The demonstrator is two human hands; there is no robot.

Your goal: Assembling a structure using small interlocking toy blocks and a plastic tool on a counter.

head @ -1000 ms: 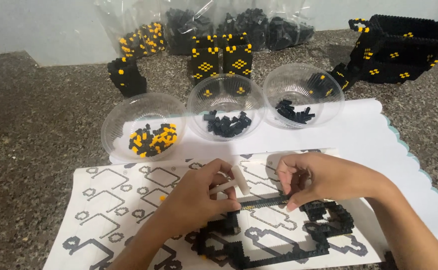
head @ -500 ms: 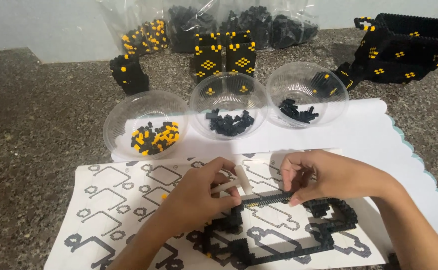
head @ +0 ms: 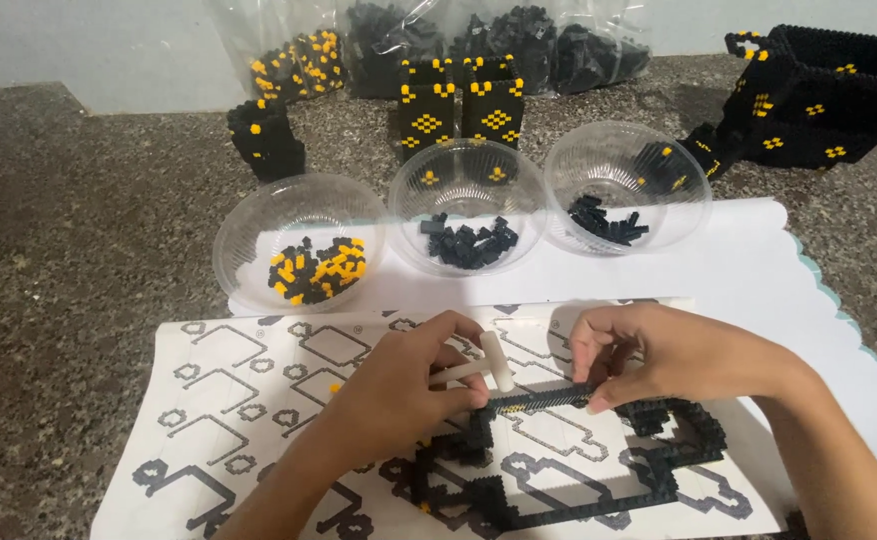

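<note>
My left hand [head: 404, 385] grips a small white hammer [head: 494, 362], its head resting against the left end of a thin black brick strip [head: 539, 397]. My right hand [head: 659, 355] pinches the right end of that strip between thumb and fingers. The strip forms the top edge of a flat black brick outline [head: 579, 470] laid on a printed instruction sheet [head: 249, 390]. The hammer's handle is mostly hidden inside my left fist.
Three clear plastic bowls stand behind the sheet: black and yellow bricks [head: 314, 270], black bricks [head: 469, 240], black bricks [head: 609, 220]. Built black and yellow blocks [head: 459, 105], bags of bricks [head: 499, 35] and a larger black model [head: 809, 95] sit at the back on the speckled stone surface [head: 69, 250].
Both hands stay on the strip. The hammer's head has tipped down and now sits against the strip's left end.
</note>
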